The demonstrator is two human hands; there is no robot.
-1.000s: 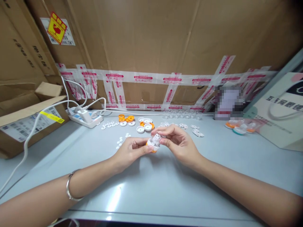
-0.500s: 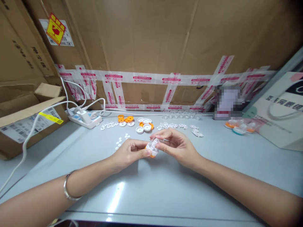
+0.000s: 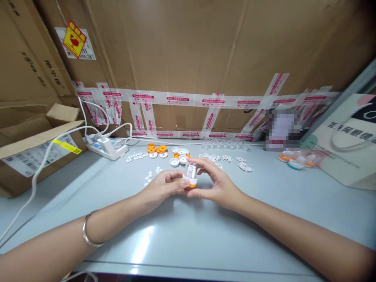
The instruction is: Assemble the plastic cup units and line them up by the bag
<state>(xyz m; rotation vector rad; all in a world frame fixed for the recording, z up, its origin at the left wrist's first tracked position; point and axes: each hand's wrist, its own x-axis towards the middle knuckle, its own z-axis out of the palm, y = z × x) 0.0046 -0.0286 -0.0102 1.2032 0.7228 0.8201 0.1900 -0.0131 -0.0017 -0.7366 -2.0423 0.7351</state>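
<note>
Above the grey table, a small clear-topped case [image 3: 191,176] stands upright between my hands, with a white collar, an orange base and a white lattice piece inside. My left hand [image 3: 164,185] grips its collar from the left, thumb in front. My right hand [image 3: 220,181] spans the case from the right, index finger at the clear top and thumb under the orange base. Just beyond lie white and orange round caps [image 3: 182,159], white lattice pieces [image 3: 216,157] and small white discs [image 3: 149,174]. Clear cups [image 3: 226,144] line the back.
At the left are a power strip [image 3: 108,149] with white cables and an open cardboard box [image 3: 44,145]. A large taped carton [image 3: 176,51] walls the back. Several similar cases [image 3: 296,161] stand at the right beside a printed white bag [image 3: 349,145] and a pixelated object [image 3: 282,129].
The case has turned from tilted to upright. My right thumb has moved from the clear part down to the base, and the right index finger now rests at the top. The view has shifted slightly.
</note>
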